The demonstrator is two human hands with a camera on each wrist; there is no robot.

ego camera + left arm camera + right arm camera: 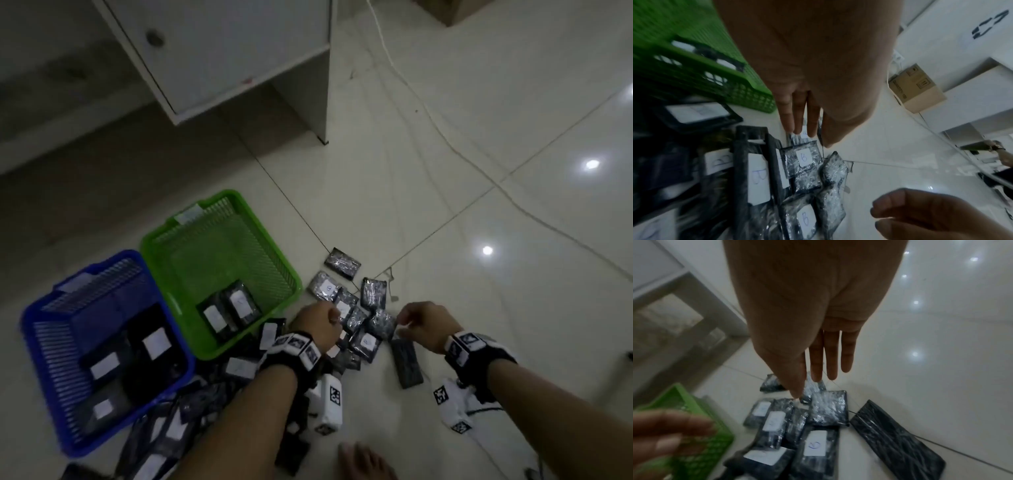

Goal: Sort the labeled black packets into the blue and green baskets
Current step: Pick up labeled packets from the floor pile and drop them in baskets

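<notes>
1. Floor (445, 144): pale glossy tiles with dark grout lines.
2. Blue basket (41, 346) at the left, green basket (291, 274) just beside it on its right.
3. Black packets (368, 342), many with white labels, piled and scattered right of the baskets and along the near edge.
4. White cabinet (322, 102) stands at the far side.
5. White cable (442, 133) trails across the tiles at the right.
6. Cardboard box (920, 91) stands by the wall.

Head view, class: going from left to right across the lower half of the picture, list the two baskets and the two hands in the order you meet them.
Blue basket → green basket → left hand → right hand.
</notes>
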